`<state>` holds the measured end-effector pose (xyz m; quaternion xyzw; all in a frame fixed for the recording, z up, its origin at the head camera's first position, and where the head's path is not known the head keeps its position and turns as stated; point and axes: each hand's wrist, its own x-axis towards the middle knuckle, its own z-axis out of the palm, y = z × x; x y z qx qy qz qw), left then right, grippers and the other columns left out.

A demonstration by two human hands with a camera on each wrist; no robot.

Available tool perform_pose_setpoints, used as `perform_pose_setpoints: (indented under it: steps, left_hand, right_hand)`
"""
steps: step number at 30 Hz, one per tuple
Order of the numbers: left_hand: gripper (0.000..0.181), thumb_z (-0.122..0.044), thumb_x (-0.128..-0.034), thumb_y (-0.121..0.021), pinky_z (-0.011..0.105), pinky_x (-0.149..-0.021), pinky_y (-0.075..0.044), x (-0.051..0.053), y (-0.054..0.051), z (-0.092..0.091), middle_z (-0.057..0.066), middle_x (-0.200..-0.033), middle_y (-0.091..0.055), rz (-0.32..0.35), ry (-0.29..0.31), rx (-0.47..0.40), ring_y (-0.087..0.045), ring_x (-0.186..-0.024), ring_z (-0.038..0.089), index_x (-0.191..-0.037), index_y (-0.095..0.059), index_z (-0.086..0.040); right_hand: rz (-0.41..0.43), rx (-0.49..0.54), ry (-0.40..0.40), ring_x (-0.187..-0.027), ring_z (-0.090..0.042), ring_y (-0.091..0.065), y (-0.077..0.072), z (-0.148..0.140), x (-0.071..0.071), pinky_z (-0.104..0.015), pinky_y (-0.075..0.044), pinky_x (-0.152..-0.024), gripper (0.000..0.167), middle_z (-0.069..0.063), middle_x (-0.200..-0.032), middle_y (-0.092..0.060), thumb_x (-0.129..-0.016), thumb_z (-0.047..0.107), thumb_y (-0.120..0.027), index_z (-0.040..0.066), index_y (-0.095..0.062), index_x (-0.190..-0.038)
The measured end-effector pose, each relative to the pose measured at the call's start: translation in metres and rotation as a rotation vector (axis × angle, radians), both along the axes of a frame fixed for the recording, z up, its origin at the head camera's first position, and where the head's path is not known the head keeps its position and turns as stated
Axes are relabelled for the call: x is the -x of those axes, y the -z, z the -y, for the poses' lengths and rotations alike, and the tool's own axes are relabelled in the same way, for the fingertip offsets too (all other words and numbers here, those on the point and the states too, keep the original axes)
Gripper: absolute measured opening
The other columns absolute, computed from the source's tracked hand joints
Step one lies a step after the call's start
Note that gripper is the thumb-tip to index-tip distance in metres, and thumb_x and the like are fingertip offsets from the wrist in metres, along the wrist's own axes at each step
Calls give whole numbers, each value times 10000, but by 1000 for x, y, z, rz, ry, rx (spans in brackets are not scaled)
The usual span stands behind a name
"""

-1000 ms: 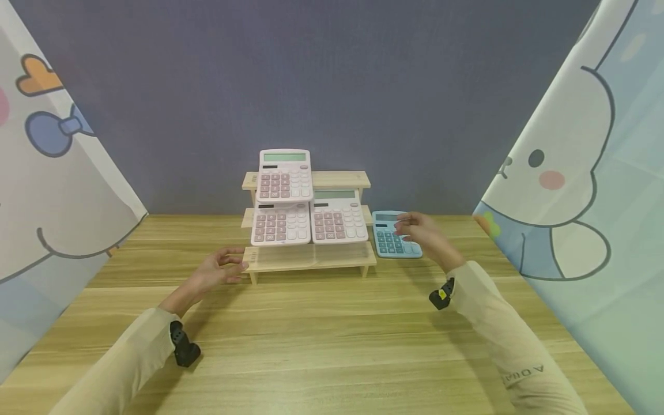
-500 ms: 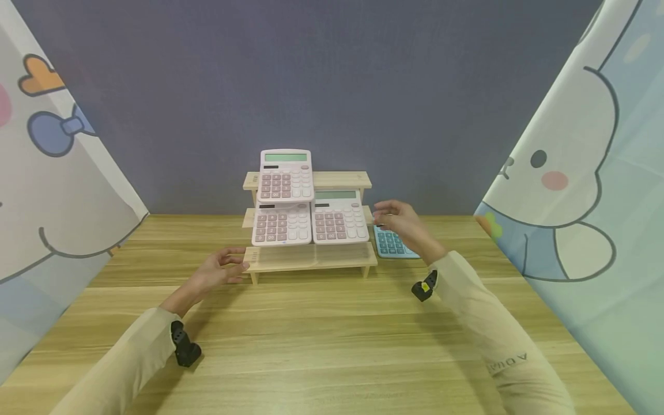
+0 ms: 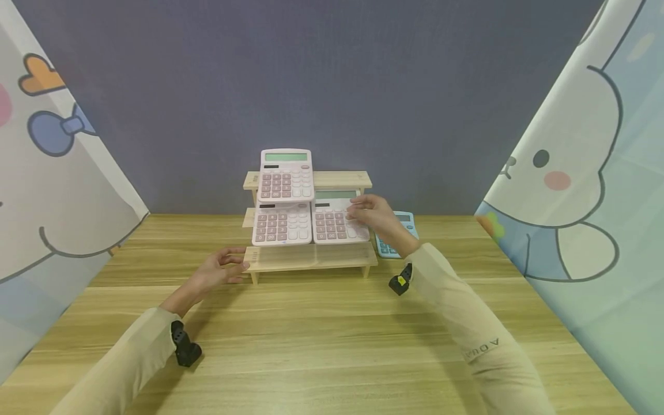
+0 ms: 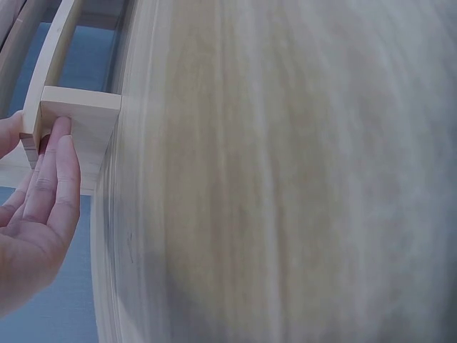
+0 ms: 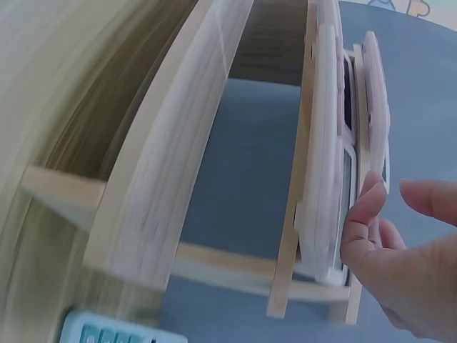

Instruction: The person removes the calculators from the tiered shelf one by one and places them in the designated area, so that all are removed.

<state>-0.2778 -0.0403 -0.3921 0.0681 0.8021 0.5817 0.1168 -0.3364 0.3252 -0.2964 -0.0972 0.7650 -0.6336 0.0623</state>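
Note:
A three-tier wooden stand stands against the back. My left hand holds the left end of its bottom tier; in the left wrist view the thumb lies on one side of the board and the fingers on the other, by the leg. My right hand hovers in front of the right-hand pink-and-white calculator on the middle tier, fingers loosely bent, nothing in them. Beside that one sits another pink calculator. On the top tier, at left, leans a further pink calculator.
A blue calculator lies on the wooden table just right of the stand, partly hidden by my right hand. Behind rises a dark grey panel. Cartoon-print cloths flank both sides.
My right hand has moved left, from over the blue calculator to in front of the right-hand pink one. The left hand stays at the stand's end. The calculators have not moved.

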Motion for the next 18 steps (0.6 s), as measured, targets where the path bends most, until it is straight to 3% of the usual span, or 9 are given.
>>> perform_pose_setpoints:
  steps: [6,18]
  left_hand:
    - [654,-226,-891,-602,348,-842,-545,0,0,0,294,-1294,-372,-2,4,-1,-577,-981,168,-1390,-262,24]
    - [675,-245,-887,-608,366,-857,-538,2,2,1,301,-1309,-356,6,2,-3,-579,-987,177,-1397,-253,21]
  right_hand:
    - [14,4,14,-1012,-308,-594,-1,19,3,-323,-529,-865,426,-228,-1166,-551,-880,37,-571,-52,-446,-1278]
    - [91,143,57,-835,-142,-602,-1,51,15,-274,-531,-833,441,-191,-1155,-576,-855,9,-595,-5,-463,-1275]
